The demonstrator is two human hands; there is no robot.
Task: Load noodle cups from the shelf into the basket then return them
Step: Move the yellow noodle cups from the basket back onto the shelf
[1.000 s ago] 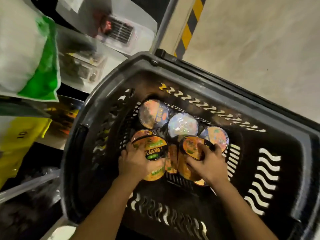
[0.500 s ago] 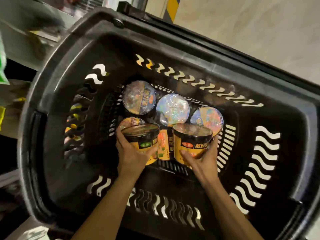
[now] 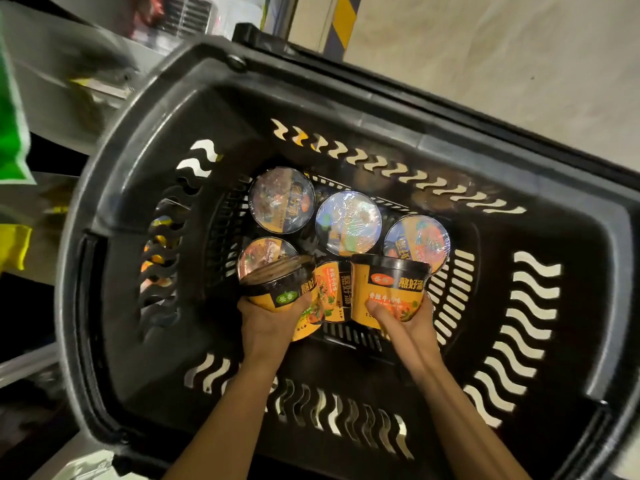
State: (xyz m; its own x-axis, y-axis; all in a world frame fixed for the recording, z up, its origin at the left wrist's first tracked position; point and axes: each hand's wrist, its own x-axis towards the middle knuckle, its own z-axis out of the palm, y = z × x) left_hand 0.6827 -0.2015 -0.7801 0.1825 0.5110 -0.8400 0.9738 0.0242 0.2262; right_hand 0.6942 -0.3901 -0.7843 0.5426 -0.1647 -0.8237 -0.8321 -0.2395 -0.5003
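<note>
A black plastic basket [image 3: 145, 109] fills the view, seen from above. On its floor stand several yellow-and-black noodle cups with shiny film lids, such as one cup [image 3: 281, 199] at the back left and another cup [image 3: 348, 222] beside it. My left hand [image 3: 266, 323] grips a noodle cup [image 3: 280, 285] from below, tilted, above the others. My right hand [image 3: 405, 323] holds a second noodle cup [image 3: 389, 289] upright by its base. One more cup [image 3: 332, 292] lies on its side between them.
Shelf edges with packaged goods [image 3: 69, 81] and a green-and-white pack [image 3: 10, 133] lie to the left of the basket. Pale floor [image 3: 485, 64] and a yellow-black striped post [image 3: 343, 15] are beyond the basket's far rim.
Both hands have lifted their cups up from the pile in the basket, and the cups have turned from lid-up to side-on. The camera has shifted over the basket.
</note>
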